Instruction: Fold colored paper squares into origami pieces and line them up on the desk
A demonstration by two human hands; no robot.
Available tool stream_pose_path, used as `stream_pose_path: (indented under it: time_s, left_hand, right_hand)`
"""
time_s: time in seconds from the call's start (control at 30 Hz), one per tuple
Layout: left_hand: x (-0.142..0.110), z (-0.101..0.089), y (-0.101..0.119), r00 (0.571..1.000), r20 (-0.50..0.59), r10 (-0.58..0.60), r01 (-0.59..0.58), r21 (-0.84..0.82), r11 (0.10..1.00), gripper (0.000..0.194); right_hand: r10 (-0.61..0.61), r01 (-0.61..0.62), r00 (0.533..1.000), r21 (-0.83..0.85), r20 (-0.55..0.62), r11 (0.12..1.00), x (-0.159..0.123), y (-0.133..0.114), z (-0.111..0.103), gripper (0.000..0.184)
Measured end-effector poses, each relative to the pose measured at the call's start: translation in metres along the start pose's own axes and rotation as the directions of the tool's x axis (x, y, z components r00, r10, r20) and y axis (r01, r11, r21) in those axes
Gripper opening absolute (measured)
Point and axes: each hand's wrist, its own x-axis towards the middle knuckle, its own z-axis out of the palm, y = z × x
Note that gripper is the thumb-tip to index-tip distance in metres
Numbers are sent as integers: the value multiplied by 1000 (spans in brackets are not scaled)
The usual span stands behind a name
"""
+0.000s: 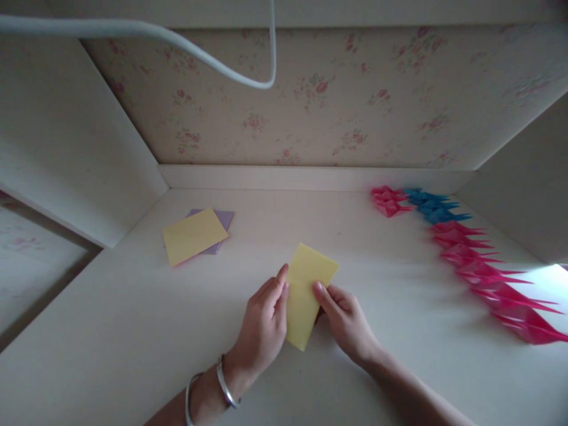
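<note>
A yellow sheet of paper (302, 305) with a crease across its upper half is held up between both hands, above the white desk. My left hand (265, 316) grips its left edge, thumb and fingers closed together there. On the opposite edge, my right hand (344, 316) pinches the paper, its thumb lying on the front face and its fingers mostly hidden behind. Two silver bangles (225, 381) circle the left wrist.
Yellow paper (195, 235) lies over purple paper (226, 219) at the left. Folded pink paper cranes (479, 272) line the right side, with blue ones (432, 204) behind. A white cable (199, 53) hangs above, before the floral back wall (310, 112).
</note>
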Motion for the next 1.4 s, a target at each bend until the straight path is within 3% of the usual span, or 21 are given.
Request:
stream_pose_path:
  time_s: [0.2,0.37,0.7,0.83,1.03,1.27,1.4]
  left_hand:
    - [-1,0,-1,1000,-17,-25,25,0,1000,37]
    - [-1,-1,-1,999,-45,-30,29,-18,999,37]
    - [1,-2,0,995,-88,-51,51,-2,999,36]
    - [1,-3,0,993,-103,-65,66,5,998,37]
    - [2,-3,-2,989,-132,-72,73,0,997,37]
    - [2,-1,-4,982,-161,-100,99,-14,995,37]
    - [2,-2,-1,973,-168,-158,153,-42,987,35]
  right_hand:
    - [10,-10,999,-7,40,1000,-3,-4,1,51]
    - [-10,19,997,-116,74,993,-5,-6,2,52]
    - [27,-11,987,-98,161,995,-10,-11,4,48]
    - [29,6,959,-123,282,992,-12,-15,4,42]
    - [57,8,928,-174,369,985,-15,-19,4,36]
    - [101,4,890,-229,444,973,-18,-20,3,39]
    - [120,-30,898,-214,423,976,-16,-16,1,39]
